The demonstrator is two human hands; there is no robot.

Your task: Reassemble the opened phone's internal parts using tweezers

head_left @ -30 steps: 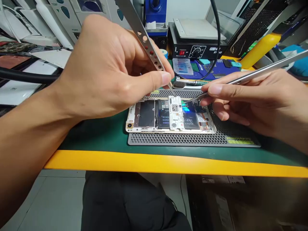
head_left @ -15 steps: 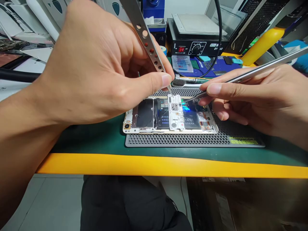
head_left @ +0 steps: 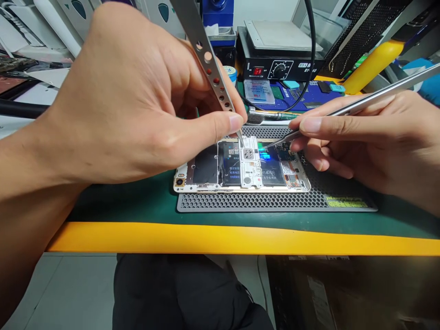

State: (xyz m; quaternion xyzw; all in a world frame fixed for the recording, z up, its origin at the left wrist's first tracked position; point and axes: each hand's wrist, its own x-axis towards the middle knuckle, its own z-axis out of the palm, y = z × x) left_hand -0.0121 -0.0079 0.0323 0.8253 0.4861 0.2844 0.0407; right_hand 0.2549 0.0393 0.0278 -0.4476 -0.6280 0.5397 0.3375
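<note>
My left hand is closed on flat steel tweezers with round holes along them, their points touching or just above the upper part of a small white part. This part lies across the dark battery of an opened phone. In my right hand, closed, are slim silver tweezers with a bent, fine tip. That tip hovers over the battery, a little right of the white part. Whether it touches anything, I cannot tell. My left fingers hide the phone's upper left edge.
Beneath the phone lies a grey perforated mat on a green worktop with a yellow front edge. Behind stands a black box with a dial. A black cable hangs down, and a yellow handle leans at right.
The left tweezers' points have shifted slightly down and left on the white part. The right tweezers' tip has drawn back a little to the right, off the white part.
</note>
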